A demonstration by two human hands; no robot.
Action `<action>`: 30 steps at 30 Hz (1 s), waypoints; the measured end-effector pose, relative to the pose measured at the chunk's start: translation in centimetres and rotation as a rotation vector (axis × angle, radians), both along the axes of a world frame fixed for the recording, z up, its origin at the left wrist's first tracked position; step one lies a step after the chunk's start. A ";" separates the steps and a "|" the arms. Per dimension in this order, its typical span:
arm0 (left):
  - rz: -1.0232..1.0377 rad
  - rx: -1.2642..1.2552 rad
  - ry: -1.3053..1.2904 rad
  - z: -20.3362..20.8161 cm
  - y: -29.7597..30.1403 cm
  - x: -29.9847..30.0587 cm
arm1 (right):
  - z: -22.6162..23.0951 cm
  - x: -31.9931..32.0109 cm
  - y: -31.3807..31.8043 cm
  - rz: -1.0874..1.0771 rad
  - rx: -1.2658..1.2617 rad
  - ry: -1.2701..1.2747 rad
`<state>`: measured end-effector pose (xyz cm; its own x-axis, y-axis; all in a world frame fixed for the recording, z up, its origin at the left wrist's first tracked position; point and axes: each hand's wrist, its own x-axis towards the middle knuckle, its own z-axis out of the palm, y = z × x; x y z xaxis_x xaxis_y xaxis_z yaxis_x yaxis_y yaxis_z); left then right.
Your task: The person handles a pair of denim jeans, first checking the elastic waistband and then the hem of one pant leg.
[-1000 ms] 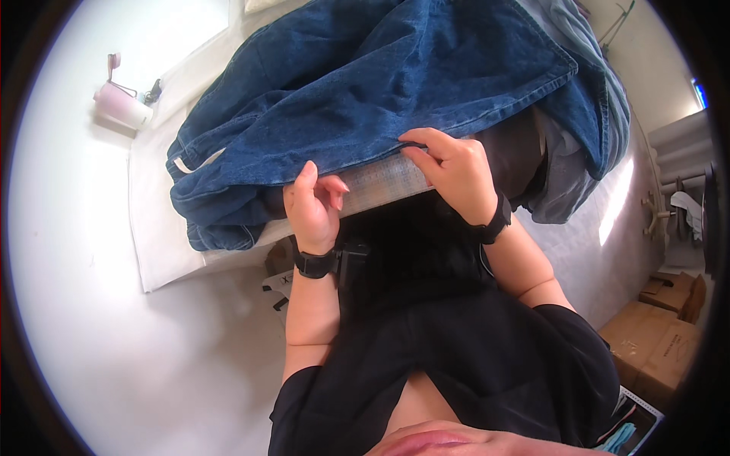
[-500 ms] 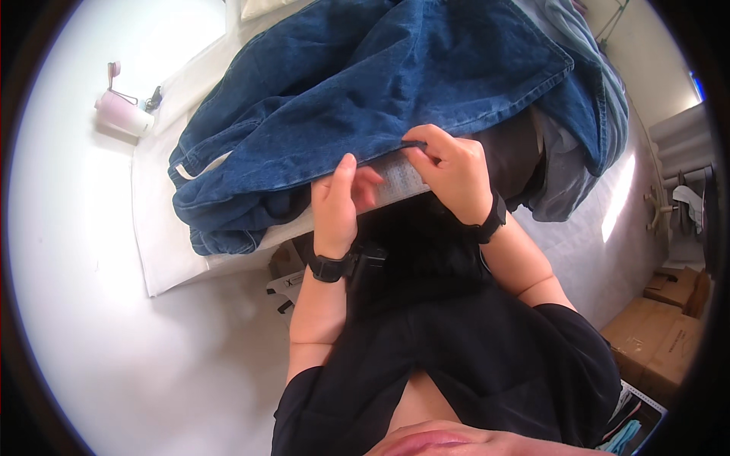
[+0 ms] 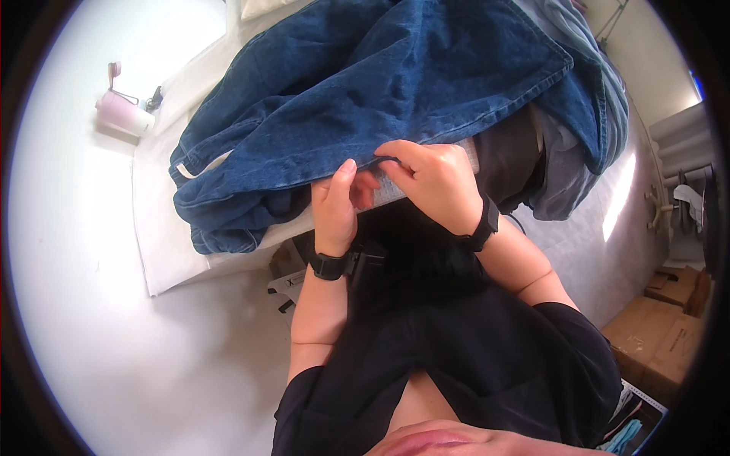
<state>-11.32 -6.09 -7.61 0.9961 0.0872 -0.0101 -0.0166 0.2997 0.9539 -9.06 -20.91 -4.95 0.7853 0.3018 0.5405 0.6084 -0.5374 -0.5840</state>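
A large dark blue denim garment (image 3: 327,114) is spread over the white-covered table (image 3: 163,243), its stitched near edge running toward me. My right hand (image 3: 441,178) pinches that edge between thumb and forefinger. Close beside it, my left hand (image 3: 334,213) has its thumb on top of the denim and its fingers curled by the underside of the edge, so the cloth lies between them. Part of those fingers is hidden or blurred. A light grey textured strip (image 3: 395,194) shows below the edge between the hands.
Dark cloth (image 3: 506,156) and greyish-blue garments (image 3: 563,190) hang at the table's right side. A pink and white bottle (image 3: 125,112) stands at the far left. Cardboard boxes (image 3: 650,338) sit on the floor at the right.
My right hand has shifted left and slightly nearer along the denim edge, closing in on my left hand. The left hand stays nearly in place.
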 end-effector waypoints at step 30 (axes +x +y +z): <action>-0.009 0.271 -0.074 -1.8 0.1 0.4 | 1.1 1.1 0.1 0.139 -0.038 -0.183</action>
<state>-10.94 -6.04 -9.39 0.9941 0.0677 0.0847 -0.0871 0.0343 0.9956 -7.96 -20.86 -3.85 0.6244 0.4234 0.6564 0.7723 -0.4605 -0.4376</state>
